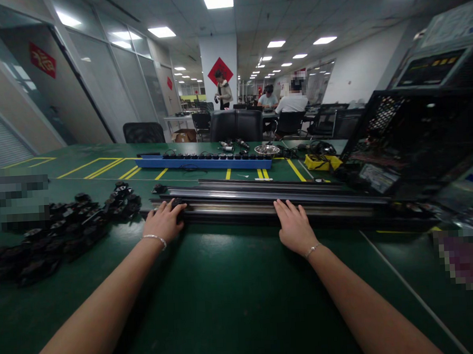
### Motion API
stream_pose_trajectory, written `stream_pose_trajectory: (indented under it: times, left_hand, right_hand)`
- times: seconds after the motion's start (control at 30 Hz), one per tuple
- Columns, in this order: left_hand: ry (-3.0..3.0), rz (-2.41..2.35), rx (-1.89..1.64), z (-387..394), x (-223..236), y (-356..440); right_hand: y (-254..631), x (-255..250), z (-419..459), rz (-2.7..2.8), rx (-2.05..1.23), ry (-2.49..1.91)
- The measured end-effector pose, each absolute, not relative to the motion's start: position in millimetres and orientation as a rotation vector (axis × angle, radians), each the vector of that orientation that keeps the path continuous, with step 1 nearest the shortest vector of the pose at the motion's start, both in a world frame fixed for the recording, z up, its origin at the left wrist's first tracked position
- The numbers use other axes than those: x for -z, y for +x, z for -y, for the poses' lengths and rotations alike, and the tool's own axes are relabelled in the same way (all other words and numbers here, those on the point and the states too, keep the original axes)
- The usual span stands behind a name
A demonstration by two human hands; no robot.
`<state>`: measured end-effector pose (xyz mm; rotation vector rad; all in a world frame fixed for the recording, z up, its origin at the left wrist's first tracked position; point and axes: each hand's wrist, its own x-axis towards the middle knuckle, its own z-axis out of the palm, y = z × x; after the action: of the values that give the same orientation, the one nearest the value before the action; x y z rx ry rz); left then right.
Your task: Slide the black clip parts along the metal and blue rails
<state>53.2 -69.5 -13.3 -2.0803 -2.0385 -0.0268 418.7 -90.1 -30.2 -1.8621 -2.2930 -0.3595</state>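
Observation:
Long dark metal rails with shiny grooves lie side by side across the green table. My left hand is at the left end of the nearest rail, its fingers curled around a small black part, mostly covered by the hand. Farther right along the same rail rests my right hand, fingers stretched out over its top and holding nothing. Left of my left hand, a heap of small black parts is spread on the table.
Behind the rails stands a long blue tray lined with small black pieces. A metal bowl, a yellow box and cables lie at the back right. An opened computer case rises on the right. Several people sit or stand farther off.

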Motion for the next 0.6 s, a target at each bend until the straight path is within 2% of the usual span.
stream_pose_trajectory:
  times: [0.6]
  left_hand:
    - [-2.033,2.176,-0.028,66,10,18]
  right_hand:
    - [419,29,91,2.3,0.346,-1.848]
